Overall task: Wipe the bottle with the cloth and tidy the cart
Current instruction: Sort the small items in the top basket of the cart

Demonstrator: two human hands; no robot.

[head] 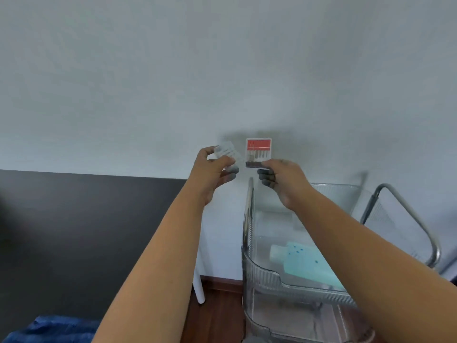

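Both my arms are raised in front of the pale wall. My left hand (212, 169) pinches a small clear plastic case (228, 152). My right hand (282, 179) holds a small flat pack (258, 152) with a red top and several thin metal bits, upright, by its bottom edge. The two items are side by side, slightly apart. Below my right arm stands a clear plastic cart (262, 271). A pale turquoise bottle (309, 261) lies on its side in the top tray, partly hidden by my right forearm. No cloth is visible.
The cart has a metal handle (410, 214) at the right and a lower shelf beneath. A dark panel (86, 231) fills the left side. Blue fabric (54, 328) lies at bottom left. A white pole (199, 280) stands on the wooden floor by the cart.
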